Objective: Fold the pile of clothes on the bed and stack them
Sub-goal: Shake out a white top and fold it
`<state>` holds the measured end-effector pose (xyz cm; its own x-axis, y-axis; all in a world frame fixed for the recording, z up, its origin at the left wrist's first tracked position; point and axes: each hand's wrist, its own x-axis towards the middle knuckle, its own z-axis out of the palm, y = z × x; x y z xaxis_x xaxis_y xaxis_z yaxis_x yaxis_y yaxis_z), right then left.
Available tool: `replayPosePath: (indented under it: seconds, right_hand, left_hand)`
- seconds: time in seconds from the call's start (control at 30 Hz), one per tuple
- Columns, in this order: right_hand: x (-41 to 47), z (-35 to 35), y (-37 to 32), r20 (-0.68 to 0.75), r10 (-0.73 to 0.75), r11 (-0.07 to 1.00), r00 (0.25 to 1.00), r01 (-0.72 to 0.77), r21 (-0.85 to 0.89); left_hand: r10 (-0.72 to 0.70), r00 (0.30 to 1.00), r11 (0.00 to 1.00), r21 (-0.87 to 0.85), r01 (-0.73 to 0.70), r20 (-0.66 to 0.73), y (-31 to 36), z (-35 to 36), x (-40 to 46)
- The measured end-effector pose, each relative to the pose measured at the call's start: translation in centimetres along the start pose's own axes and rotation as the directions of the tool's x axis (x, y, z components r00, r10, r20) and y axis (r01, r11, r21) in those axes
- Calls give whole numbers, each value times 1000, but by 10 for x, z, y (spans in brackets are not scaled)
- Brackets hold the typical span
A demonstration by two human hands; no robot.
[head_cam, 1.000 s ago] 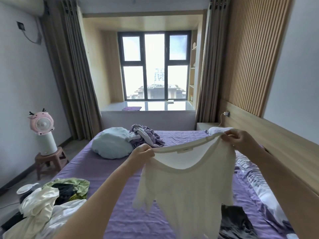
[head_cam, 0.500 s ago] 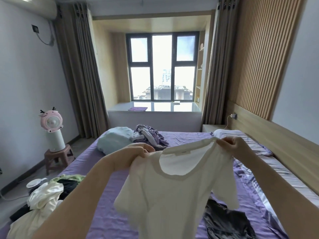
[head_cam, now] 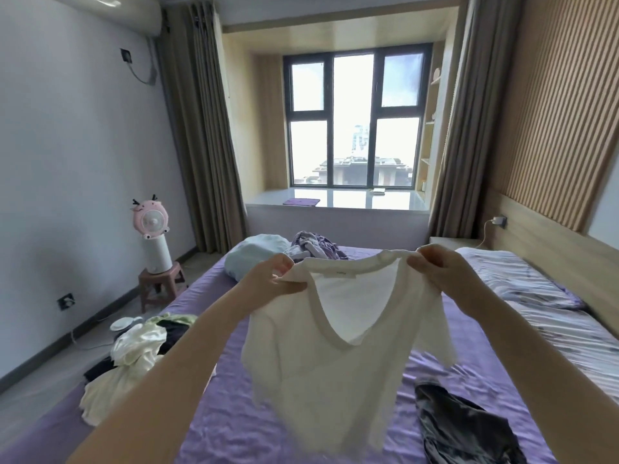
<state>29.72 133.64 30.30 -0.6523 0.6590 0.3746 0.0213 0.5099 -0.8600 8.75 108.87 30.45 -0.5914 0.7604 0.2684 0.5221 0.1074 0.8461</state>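
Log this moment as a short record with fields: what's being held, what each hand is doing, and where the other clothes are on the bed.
held item: white V-neck top, hanging in the air above the purple bed sheet
left hand: pinches the top's left shoulder
right hand: pinches the top's right shoulder
unfolded pile: white, green and dark clothes at the bed's left edge
dark garment: crumpled on the sheet, lower right
purple clothes: heaped at the far end beside a pale blue bundle
folded stack: none visible
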Motion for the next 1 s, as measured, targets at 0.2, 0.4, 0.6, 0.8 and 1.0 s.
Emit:
replayPosePath:
  seconds: [0.2, 0.4, 0.6, 0.8, 1.0]
  right_hand:
    - [1, 3, -8, -2, -25, 1000, 1000, 25, 8]
    - [3, 4, -24, 139, -26, 998, 990, 18, 59]
    - [-4, 7, -42, 394, 37, 998, 918, -11, -67]
    - [-20, 24, -53, 316, 41, 977, 948, 28, -211]
    - [-41, 50, -63, 172, 77, 997, 982, -72, -36]
  left_hand:
    - [106, 966, 992, 94, -86, -236, 10, -17, -9]
    - [150, 957, 944, 323, -64, -247, 1, -42, -23]
    - [59, 918, 954, 293, 63, -392, -18, -54, -42]
    - [39, 965, 984, 176, 7, -259, -34, -71, -47]
    - [-18, 972, 991, -135, -14, -233, -49, -81, -43]
